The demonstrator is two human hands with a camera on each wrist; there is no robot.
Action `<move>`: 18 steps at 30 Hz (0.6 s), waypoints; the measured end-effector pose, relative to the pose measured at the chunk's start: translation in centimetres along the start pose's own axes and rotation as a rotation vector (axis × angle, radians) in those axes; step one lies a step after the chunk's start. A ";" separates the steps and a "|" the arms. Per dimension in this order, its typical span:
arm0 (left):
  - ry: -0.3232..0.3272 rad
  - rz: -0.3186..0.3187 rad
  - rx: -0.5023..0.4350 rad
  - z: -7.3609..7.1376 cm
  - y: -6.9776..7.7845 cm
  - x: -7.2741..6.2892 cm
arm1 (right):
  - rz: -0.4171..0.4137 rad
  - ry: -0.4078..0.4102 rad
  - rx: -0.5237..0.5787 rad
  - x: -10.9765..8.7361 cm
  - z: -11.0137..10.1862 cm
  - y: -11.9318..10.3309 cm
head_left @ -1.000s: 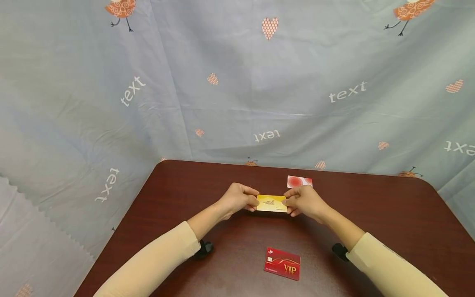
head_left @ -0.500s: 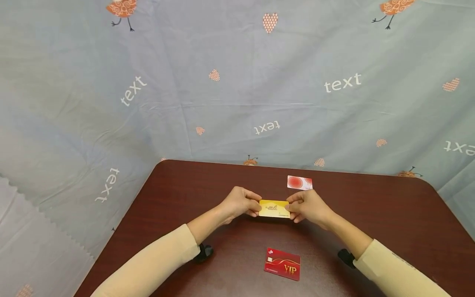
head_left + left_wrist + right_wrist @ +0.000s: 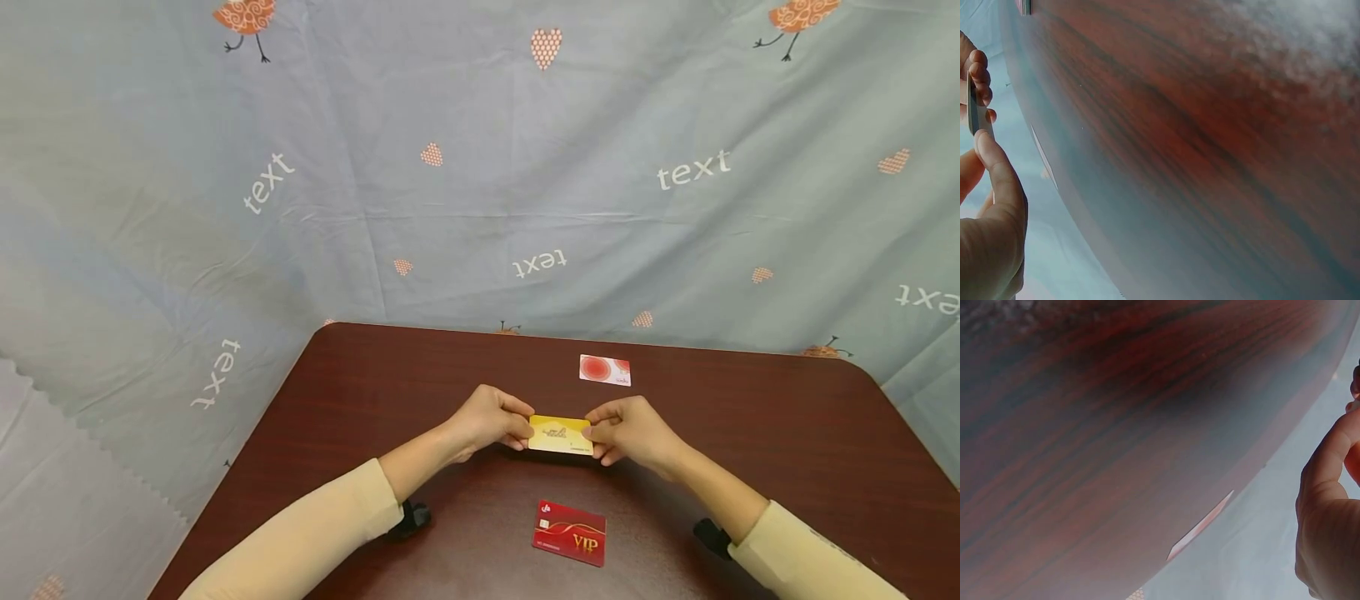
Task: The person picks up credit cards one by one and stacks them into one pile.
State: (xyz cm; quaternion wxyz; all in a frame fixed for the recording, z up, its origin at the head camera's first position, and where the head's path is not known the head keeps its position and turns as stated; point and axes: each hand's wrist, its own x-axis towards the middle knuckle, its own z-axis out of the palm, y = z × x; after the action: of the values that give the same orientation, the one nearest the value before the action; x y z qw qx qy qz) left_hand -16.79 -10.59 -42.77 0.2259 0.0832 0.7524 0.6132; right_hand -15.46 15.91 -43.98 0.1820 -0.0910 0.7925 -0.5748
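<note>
A yellow card (image 3: 560, 435) with a dark printed motif is held level between both hands, above the table's middle. My left hand (image 3: 489, 423) pinches its left end between thumb and fingers. At the opposite end my right hand (image 3: 636, 435) pinches it the same way. In the left wrist view the card (image 3: 979, 106) appears almost edge-on, the left thumb on its near end. Closer to me lies a red VIP card (image 3: 570, 533), flat on the table. A white card with red circles (image 3: 604, 370) lies beyond the right hand.
The dark red-brown table (image 3: 390, 367) has rounded far corners. Behind it and on the left hangs a light blue patterned cloth (image 3: 465, 183). Black wrist straps (image 3: 411, 518) show under the sleeves.
Both hands have drawn the yellow card toward me and slightly right, away from the white card, which now shows whole. The red card has stayed in place.
</note>
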 end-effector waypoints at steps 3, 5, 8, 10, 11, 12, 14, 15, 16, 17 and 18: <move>0.000 -0.006 -0.001 0.2 -0.1 -0.1 | -0.002 -0.006 0.001 -0.3 0.0 0.1; -0.001 -0.009 0.004 0.3 -0.2 -0.1 | -0.010 -0.014 -0.002 -0.5 -0.1 0.1; -0.003 -0.017 0.005 0.5 -0.2 -0.3 | -0.016 -0.022 0.000 -0.9 -0.1 0.1; -0.001 -0.022 0.002 0.6 -0.3 -0.4 | -0.019 -0.026 0.002 -1.1 -0.2 0.0; -0.001 -0.024 0.000 0.7 -0.3 -0.4 | -0.021 -0.026 0.003 -1.2 -0.2 0.0; -0.002 -0.027 -0.005 0.8 -0.3 -0.4 | -0.021 -0.027 0.005 -1.4 -0.1 0.0; 0.004 -0.029 -0.011 1.1 -0.2 -0.2 | -0.024 -0.034 0.006 -1.2 -0.5 0.2; 0.006 -0.030 -0.013 1.2 -0.2 -0.1 | -0.025 -0.038 0.006 -1.2 -0.7 0.3; 0.007 -0.032 -0.014 1.4 -0.2 0.0 | -0.029 -0.042 0.005 -1.1 -0.9 0.3; 0.007 -0.031 -0.013 1.5 -0.2 0.2 | -0.029 -0.047 0.006 -1.1 -1.1 0.4; 0.008 -0.030 -0.014 1.6 -0.2 0.3 | -0.029 -0.052 0.006 -1.0 -1.4 0.5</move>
State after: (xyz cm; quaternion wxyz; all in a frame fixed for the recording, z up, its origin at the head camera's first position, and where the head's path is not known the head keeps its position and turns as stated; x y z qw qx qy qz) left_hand -16.33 -9.09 -43.25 0.2326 0.0678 0.7502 0.6152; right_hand -15.06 17.62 -43.93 0.1945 -0.1172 0.7843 -0.5773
